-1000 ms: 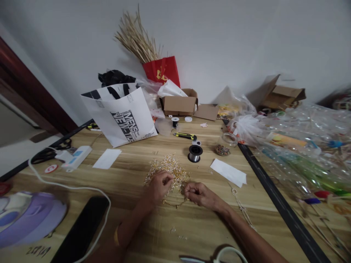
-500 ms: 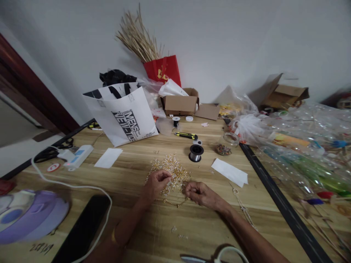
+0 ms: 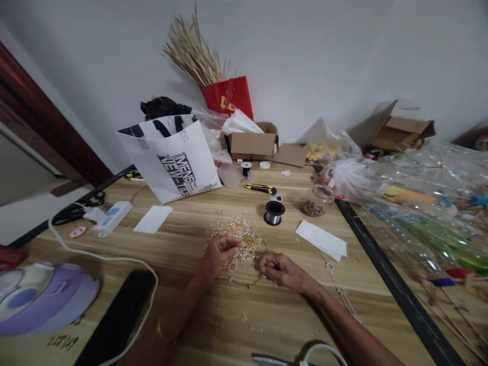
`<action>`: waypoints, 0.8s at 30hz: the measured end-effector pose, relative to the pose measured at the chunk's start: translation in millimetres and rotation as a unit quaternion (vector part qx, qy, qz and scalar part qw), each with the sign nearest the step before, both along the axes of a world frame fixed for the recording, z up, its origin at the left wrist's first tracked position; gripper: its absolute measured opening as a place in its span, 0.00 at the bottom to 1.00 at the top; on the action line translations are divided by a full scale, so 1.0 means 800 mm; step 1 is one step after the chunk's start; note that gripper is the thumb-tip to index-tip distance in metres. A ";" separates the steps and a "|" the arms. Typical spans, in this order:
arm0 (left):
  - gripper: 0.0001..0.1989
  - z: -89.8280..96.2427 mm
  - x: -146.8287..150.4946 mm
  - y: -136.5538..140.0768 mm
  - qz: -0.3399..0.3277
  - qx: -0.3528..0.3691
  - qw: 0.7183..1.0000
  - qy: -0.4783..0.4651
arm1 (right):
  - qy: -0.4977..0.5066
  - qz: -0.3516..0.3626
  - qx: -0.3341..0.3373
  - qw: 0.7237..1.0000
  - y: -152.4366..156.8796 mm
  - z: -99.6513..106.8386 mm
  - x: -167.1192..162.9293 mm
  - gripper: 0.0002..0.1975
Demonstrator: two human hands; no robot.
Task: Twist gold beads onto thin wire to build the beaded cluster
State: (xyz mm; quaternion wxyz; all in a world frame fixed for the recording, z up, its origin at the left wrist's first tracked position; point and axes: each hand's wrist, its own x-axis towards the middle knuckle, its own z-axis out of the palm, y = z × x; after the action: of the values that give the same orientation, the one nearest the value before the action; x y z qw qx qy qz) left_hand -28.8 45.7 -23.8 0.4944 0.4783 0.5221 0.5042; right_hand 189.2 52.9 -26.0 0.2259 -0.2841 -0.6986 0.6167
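A loose heap of small gold and clear beads [image 3: 241, 229] lies on the wooden table [image 3: 213, 325]. At the left side of the heap is my left hand [image 3: 221, 251], thumb and forefinger pinched together; anything between them is too small to make out. My right hand [image 3: 280, 268] rests low at the heap's right edge, its fingers curled closed. A thin gold chain [image 3: 240, 283] curves along the front of the heap and runs up to the right fingertips, which seem to grip its end. The fingers hide that end.
Behind the beads stand a wire spool [image 3: 273, 213], a yellow-black box cutter [image 3: 260, 189] and a glass jar [image 3: 318, 201]. Scissors [image 3: 320, 353] lie at the near edge, a black phone [image 3: 118, 317] at left. A white bag [image 3: 171, 157] stands farther back; plastic-wrapped goods [image 3: 427, 203] fill the right.
The whole scene has shifted slightly to the right in view. Both hands keep nearly the same pose at the bead heap.
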 end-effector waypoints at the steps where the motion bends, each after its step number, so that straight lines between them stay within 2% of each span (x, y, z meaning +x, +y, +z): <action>1: 0.09 -0.001 0.000 0.000 0.001 -0.001 1.000 -0.003 | 0.001 0.001 0.001 1.000 0.000 0.000 0.000 0.12; 5: 0.12 -0.004 0.000 0.000 0.004 -0.007 1.000 -0.008 | -0.003 0.001 -0.003 1.000 0.000 -0.002 0.001 0.12; 14: 0.09 -0.001 0.002 -0.002 0.011 0.002 1.000 0.013 | -0.018 -0.003 0.001 1.000 0.000 0.000 0.001 0.14; 20: 0.09 -0.011 0.001 -0.001 -0.022 0.007 0.999 -0.035 | -0.016 0.001 -0.011 1.000 -0.001 0.002 0.001 0.16; 24: 0.08 -0.018 0.000 0.001 -0.012 0.016 1.000 -0.014 | -0.013 0.000 -0.010 1.000 0.000 -0.001 0.002 0.16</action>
State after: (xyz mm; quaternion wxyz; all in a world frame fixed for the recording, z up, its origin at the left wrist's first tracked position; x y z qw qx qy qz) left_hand -29.0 46.3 -38.1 0.5004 0.4853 0.5013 0.5127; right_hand 190.7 52.5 -26.4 0.2138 -0.2944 -0.6950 0.6202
